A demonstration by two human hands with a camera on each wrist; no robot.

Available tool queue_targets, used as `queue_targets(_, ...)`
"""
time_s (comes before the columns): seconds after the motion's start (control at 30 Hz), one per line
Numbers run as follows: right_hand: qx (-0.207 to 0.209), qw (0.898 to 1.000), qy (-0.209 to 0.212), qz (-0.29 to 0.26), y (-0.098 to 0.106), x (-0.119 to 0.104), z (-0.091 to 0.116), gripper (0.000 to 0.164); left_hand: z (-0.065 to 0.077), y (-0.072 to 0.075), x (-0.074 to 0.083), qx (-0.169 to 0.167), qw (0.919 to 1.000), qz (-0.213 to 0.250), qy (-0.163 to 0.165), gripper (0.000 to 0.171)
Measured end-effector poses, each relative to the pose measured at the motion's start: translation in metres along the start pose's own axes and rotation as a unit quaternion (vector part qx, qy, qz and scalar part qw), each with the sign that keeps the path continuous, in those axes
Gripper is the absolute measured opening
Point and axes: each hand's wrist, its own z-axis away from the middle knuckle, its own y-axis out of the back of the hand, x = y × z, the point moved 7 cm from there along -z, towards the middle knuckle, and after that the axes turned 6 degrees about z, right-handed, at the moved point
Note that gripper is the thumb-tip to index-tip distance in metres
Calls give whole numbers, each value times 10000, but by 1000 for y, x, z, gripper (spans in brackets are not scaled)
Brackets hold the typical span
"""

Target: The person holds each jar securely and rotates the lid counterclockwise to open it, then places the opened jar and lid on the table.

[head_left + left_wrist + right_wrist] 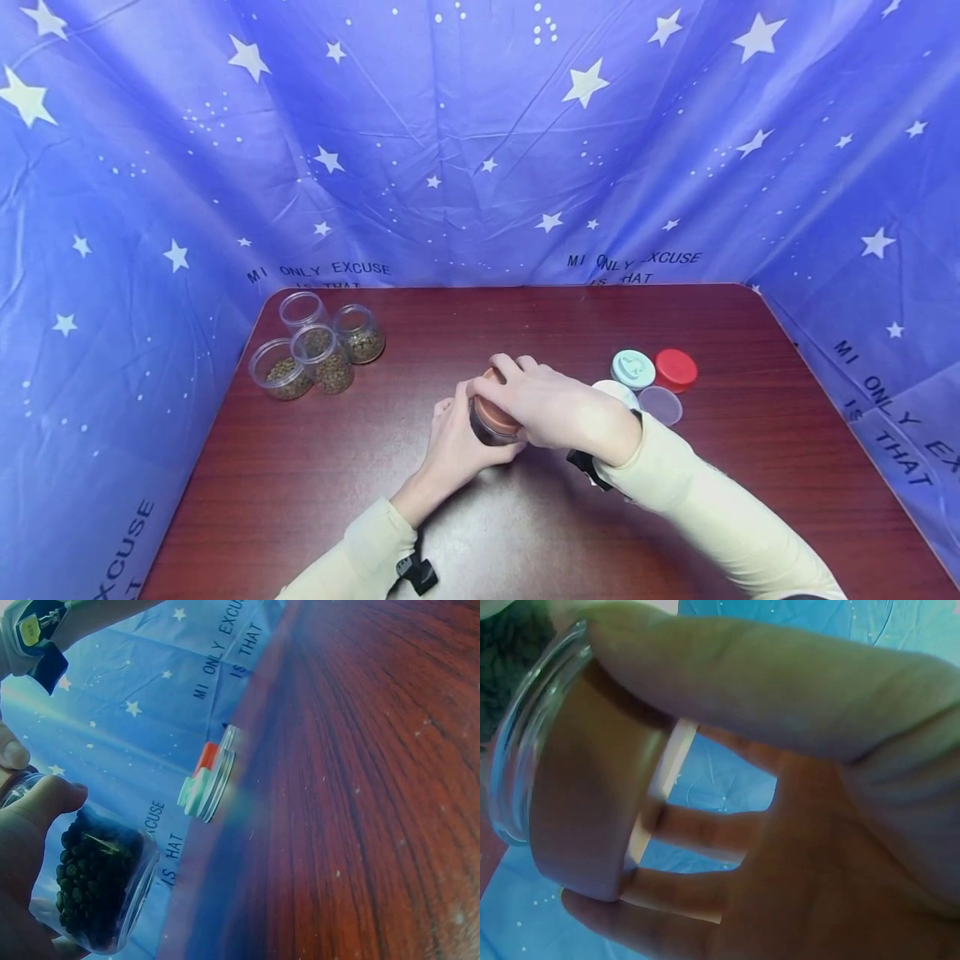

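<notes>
A clear jar (101, 881) of small dark pellets is held above the wooden table by my left hand (457, 442), thumb on one side and fingers round the other. On its mouth sits an orange-brown lid (592, 787). My right hand (558, 407) grips that lid from above, its thumb and fingers spread round the edge. Clear threads of the jar's neck show below the lid in the right wrist view. How tightly the lid sits, I cannot tell. In the head view both hands cover much of the jar.
Several lidless clear jars (330, 371) stand grouped at the table's back left, with brownish-green pellets visible in them. At the right lie a light green lid (632, 369), a red lid (677, 371), a white lid (615, 393) and a translucent lid (663, 406). Starry blue cloth (465, 167) hangs around the table.
</notes>
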Motion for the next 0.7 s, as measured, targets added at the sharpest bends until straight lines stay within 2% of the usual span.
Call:
queue_targets(0.13,121,9996,267,0,3,-2,2,69,-1,0,0,-21,10000,17,-79,99)
queue_targets(0.3,311,9981,472,-252,12,3,8,70,-1,1,-3,12,9999,66,-74,95)
queue_targets(0.53,568,9961,390,-555,26,28,22,73,1,4,-5,82,9999,122,-68,92)
queue_targets(0.7,438,9960,70,-779,24,54,29,74,0,7,-4,191,9996,170,-107,91)
